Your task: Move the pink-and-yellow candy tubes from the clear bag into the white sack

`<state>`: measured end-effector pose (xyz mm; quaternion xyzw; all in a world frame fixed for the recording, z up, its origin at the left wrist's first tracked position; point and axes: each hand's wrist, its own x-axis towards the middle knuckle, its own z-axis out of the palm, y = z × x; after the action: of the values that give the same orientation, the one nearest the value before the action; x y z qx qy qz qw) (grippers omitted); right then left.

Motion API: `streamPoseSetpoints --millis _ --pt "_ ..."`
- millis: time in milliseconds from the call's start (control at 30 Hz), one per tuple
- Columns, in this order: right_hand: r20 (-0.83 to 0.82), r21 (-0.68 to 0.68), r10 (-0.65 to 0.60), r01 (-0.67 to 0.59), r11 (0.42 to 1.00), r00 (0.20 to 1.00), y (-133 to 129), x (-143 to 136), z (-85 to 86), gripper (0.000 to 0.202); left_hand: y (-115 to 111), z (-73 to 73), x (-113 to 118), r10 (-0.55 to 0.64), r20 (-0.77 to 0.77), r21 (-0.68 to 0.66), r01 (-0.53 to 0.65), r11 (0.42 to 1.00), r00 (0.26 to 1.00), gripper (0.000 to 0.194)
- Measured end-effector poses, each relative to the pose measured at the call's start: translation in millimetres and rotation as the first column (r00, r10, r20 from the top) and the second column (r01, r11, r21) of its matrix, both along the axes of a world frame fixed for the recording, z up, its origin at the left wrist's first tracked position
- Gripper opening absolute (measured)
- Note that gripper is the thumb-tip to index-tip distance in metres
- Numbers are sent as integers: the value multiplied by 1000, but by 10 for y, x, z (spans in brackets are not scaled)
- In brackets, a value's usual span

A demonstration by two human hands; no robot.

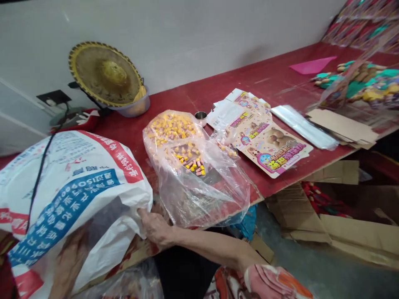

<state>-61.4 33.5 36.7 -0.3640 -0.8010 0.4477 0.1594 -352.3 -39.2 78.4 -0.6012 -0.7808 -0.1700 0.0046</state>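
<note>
A large white woven sack [71,153] with blue and red bands and printed lettering bulges at the left of the table. My right hand [156,227] is closed on the edge of its mouth, pulling the material to one side. Through the opening reaches my left hand [75,249]; its fingers are hidden inside the sack. To the right of the sack lies a clear plastic bag [196,199], its mouth towards me. Inside it are many small yellow and pink pieces [173,126], with a few loose ones near the opening.
Behind the clear bag stands a small metal cup [201,118]. Printed cartons [274,145], clear plastic sleeves [304,126] and flat cardboard [343,126] lie to the right. A fan [106,74] leans by a basin [134,109]. Below the table edge sits an open cardboard box [358,236].
</note>
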Motion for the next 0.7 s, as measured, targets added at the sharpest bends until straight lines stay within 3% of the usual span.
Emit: streamPoseSetpoints --millis 100,167,300,400,500,533,600,700 --pt "-55 -3 22 -22 1000 998 -61 125 -51 47 -37 65 158 42 77 18 -44 999 996 49" --pt "-124 57 -64 72 996 990 -5 399 -72 48 -78 101 219 52 65 13 -53 999 996 46" --pt "-146 188 -300 325 927 943 165 1082 -63 54 -188 143 286 43 38 -24 -42 999 998 47" --pt "-183 280 -445 481 831 877 366 1385 -3 54 -242 161 398 54 48 16 -55 998 997 52" --pt "-167 357 -615 629 691 771 661 1389 32 54 -255 199 603 163 47 109 -167 980 985 54" --pt "-136 378 -641 637 672 756 753 1333 23 54 -256 217 691 206 52 144 -212 967 977 55" --pt "-63 411 -621 587 697 782 878 1156 -27 53 -262 260 897 287 86 240 -300 923 954 57" --pt "-31 426 -480 446 787 877 861 808 -149 49 -278 322 1291 355 178 409 -397 821 918 61"
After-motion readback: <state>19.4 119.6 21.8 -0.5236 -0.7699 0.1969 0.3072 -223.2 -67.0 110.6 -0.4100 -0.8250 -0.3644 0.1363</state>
